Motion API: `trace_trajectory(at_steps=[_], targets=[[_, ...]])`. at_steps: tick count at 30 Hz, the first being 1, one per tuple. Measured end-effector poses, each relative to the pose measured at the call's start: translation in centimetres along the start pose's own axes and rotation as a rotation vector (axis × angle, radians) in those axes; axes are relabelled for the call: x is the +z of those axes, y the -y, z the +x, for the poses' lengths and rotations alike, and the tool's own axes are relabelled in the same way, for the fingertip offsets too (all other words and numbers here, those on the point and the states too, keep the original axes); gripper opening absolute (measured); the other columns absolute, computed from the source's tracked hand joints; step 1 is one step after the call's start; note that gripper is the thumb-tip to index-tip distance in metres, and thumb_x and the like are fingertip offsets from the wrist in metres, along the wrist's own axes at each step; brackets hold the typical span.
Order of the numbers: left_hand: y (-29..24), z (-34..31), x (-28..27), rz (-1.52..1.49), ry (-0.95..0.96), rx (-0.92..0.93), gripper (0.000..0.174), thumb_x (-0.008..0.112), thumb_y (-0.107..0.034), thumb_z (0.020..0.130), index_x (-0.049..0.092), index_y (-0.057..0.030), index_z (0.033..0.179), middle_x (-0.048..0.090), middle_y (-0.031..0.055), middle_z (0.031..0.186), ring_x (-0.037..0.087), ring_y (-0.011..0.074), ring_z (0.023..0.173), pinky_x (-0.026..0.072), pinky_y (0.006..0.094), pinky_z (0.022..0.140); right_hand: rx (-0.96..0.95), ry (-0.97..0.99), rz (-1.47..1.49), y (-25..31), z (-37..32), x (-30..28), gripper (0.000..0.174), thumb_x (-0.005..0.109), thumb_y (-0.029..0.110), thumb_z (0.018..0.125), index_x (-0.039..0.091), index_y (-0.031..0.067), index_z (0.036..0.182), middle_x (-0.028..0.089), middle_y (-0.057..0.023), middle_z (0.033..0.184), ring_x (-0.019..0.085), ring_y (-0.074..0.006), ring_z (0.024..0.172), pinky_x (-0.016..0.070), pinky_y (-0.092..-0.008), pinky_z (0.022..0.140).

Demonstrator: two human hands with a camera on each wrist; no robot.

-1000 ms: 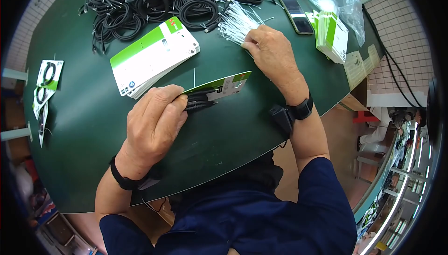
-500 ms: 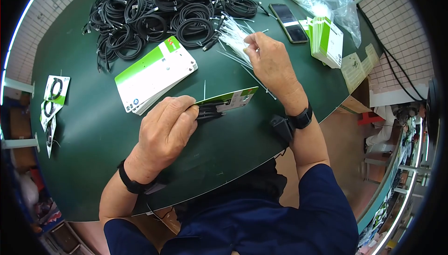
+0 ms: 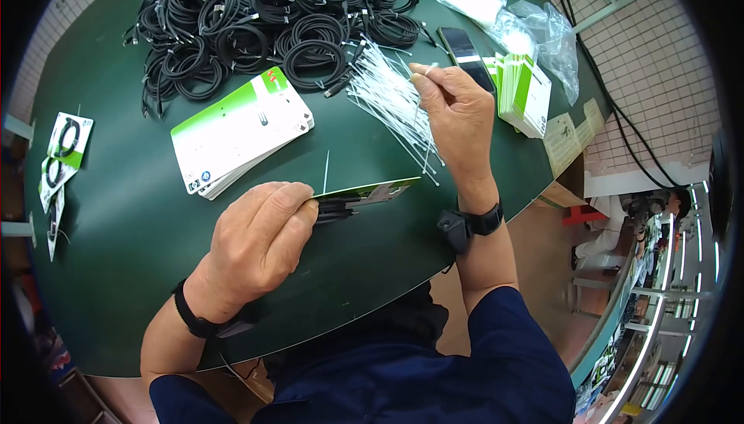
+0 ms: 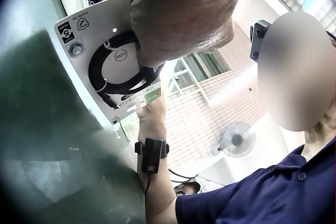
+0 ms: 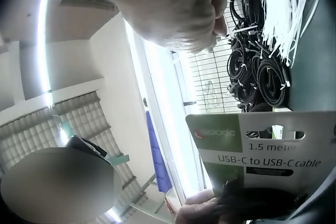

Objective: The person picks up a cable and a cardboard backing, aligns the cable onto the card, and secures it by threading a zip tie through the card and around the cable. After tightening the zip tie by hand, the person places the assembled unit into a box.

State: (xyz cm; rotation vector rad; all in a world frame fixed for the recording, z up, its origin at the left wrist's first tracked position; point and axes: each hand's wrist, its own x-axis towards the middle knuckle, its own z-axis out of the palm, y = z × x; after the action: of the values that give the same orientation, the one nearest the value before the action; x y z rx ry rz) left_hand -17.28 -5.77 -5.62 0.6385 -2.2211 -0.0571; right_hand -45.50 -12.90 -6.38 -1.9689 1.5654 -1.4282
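My left hand (image 3: 260,242) grips a cardboard card (image 3: 391,190) together with the coiled black USB-C cable (image 3: 335,210) on its near face. In the head view the card stands almost edge-on, and a thin white cable tie (image 3: 326,170) pokes out from its far side. Ties show round the coil (image 4: 97,66) in the left wrist view. My right hand (image 3: 465,125) is raised beside the pile of white cable ties (image 3: 387,91). Its thumb and forefinger pinch a cable tie (image 3: 435,65), of which only a small white end shows.
Coiled black cables (image 3: 240,32) heap along the far side of the table. A stack of blank-faced cards (image 3: 240,129) lies in front of them. On the right are a phone (image 3: 465,56), folded cards (image 3: 527,94) and plastic bags (image 3: 546,44). Cards with cables (image 3: 66,149) lie at far left.
My right hand has drawn back from the cable tie pile toward the right, and several ties have been dragged toward the near side. My left hand still holds the card and cable.
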Motion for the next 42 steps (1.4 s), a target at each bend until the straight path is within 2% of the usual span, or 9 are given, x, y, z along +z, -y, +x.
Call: trace_trajectory(at_steps=[2, 5, 6, 9, 13, 18, 23, 29, 42], targets=[[0.0, 0.1, 0.1, -0.005, -0.003, 0.006, 0.019, 0.075, 0.006, 0.071, 0.066, 0.0068, 0.088, 0.067, 0.0164, 0.095, 0.070, 0.0285, 0.079, 0.0605, 0.0351, 0.068, 0.052, -0.040, 0.092, 1.0, -0.1, -0.1, 0.015, 0.076, 0.007, 0.095, 0.078, -0.0029, 0.106, 0.074, -0.0048, 0.087, 0.062, -0.0086, 0.067, 0.0488, -0.0206, 0.060], [0.0, 0.0, 0.5, 0.011, -0.033, 0.073, 0.020, 0.075, 0.003, 0.071, 0.067, 0.0067, 0.088, 0.067, 0.0162, 0.094, 0.070, 0.0286, 0.080, 0.0610, 0.0357, 0.069, 0.299, 0.045, 0.423, 2.1, -0.3, 0.2, 0.013, 0.075, 0.009, 0.098, 0.076, -0.0030, 0.102, 0.072, -0.0033, 0.084, 0.062, -0.0057, 0.065, 0.0461, -0.0177, 0.056], [-0.1, -0.1, 0.6, 0.014, -0.025, 0.071, 0.020, 0.075, 0.003, 0.071, 0.067, 0.0067, 0.088, 0.067, 0.0162, 0.094, 0.070, 0.0286, 0.080, 0.0610, 0.0357, 0.069, 0.304, 0.045, 0.431, 2.1, -0.4, 0.3, 0.013, 0.075, 0.009, 0.098, 0.076, -0.0030, 0.102, 0.072, -0.0033, 0.084, 0.062, -0.0057, 0.065, 0.0461, -0.0177, 0.056], [-0.2, -0.1, 0.8, 0.020, 0.000, 0.098, 0.020, 0.075, 0.001, 0.070, 0.068, 0.0065, 0.089, 0.066, 0.0161, 0.094, 0.070, 0.0287, 0.081, 0.0615, 0.0366, 0.070, 0.527, 0.267, 0.609, 2.0, -0.7, 0.6, 0.013, 0.075, 0.012, 0.097, 0.073, -0.0005, 0.098, 0.072, -0.0043, 0.080, 0.062, -0.0044, 0.063, 0.0442, -0.0170, 0.053], [-0.5, -0.3, 0.6, -0.014, 0.041, 0.070, 0.028, 0.078, 0.004, 0.070, 0.068, 0.0070, 0.096, 0.068, 0.0181, 0.098, 0.072, 0.0327, 0.085, 0.0622, 0.0390, 0.073, 0.609, 0.432, 0.624, 2.3, -1.3, 1.8, 0.015, 0.074, 0.015, 0.098, 0.071, 0.0025, 0.092, 0.071, -0.0027, 0.078, 0.062, -0.0038, 0.061, 0.0436, -0.0164, 0.053], [-0.7, -0.4, 0.6, -0.027, 0.063, 0.053, 0.028, 0.078, 0.003, 0.070, 0.068, 0.0068, 0.096, 0.068, 0.0185, 0.098, 0.072, 0.0330, 0.085, 0.0622, 0.0393, 0.073, 0.644, 0.516, 0.639, 2.6, -1.6, 2.8, 0.015, 0.074, 0.016, 0.098, 0.070, 0.0032, 0.091, 0.070, -0.0023, 0.077, 0.061, -0.0038, 0.060, 0.0439, -0.0171, 0.052], [-0.5, -0.2, 0.8, -0.017, 0.012, 0.096, 0.020, 0.074, 0.000, 0.069, 0.068, 0.0056, 0.088, 0.066, 0.0150, 0.094, 0.069, 0.0280, 0.080, 0.0605, 0.0361, 0.069, 0.632, 0.574, 0.574, 2.9, -1.8, 3.0, 0.017, 0.074, 0.018, 0.099, 0.069, 0.0041, 0.091, 0.071, -0.0022, 0.080, 0.062, -0.0038, 0.064, 0.0452, -0.0172, 0.054], [0.3, -0.9, 1.8, -0.031, -0.044, 0.124, 0.022, 0.075, -0.001, 0.066, 0.067, 0.0055, 0.085, 0.065, 0.0151, 0.091, 0.069, 0.0274, 0.077, 0.0592, 0.0347, 0.066, 0.539, 0.590, 0.684, 2.3, -2.3, 4.0, 0.021, 0.073, 0.023, 0.101, 0.067, 0.0041, 0.094, 0.072, -0.0030, 0.087, 0.064, -0.0034, 0.069, 0.0477, -0.0161, 0.059], [-0.1, -0.5, 1.7, -0.034, -0.018, 0.102, 0.020, 0.074, 0.000, 0.065, 0.065, 0.0054, 0.082, 0.064, 0.0148, 0.089, 0.067, 0.0259, 0.074, 0.0578, 0.0332, 0.063, 0.506, 0.604, 0.669, 2.9, -3.0, 4.3, 0.022, 0.073, 0.024, 0.101, 0.068, 0.0033, 0.097, 0.073, -0.0048, 0.090, 0.068, -0.0039, 0.072, 0.0516, -0.0158, 0.062]])
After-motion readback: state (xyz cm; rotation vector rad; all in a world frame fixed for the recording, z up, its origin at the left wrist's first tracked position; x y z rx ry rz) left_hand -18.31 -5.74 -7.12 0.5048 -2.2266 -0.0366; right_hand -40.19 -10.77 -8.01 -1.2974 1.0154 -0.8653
